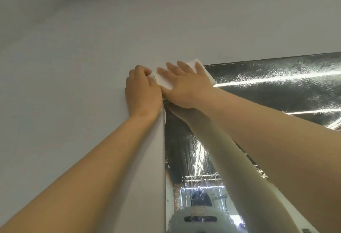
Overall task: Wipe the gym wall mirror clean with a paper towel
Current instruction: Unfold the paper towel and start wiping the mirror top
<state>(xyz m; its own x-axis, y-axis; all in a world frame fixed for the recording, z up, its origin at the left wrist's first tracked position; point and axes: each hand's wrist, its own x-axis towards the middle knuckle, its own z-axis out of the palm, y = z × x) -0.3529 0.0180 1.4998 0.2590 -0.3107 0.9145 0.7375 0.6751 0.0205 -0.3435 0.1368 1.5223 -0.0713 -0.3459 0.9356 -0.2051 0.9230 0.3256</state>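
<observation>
Both forearms [92, 168] reach up. Right hand [186, 85] presses spread flat on paper towel [163, 82] at mirror [276, 88] top corner; left hand [143, 86] pinches its edge. Next, probably: wipe rightward with steady pressure.

paper towel [164, 81] mostly under right hand [186, 86] (mirror [276, 88] runs off-frame)

There is only one view, from the person's head. It faces steeply upward along the wall [73, 62], very near to it, toward the upper left corner of the mirror [276, 92]. Both forearms [86, 166] reach in from the lower edge.
</observation>
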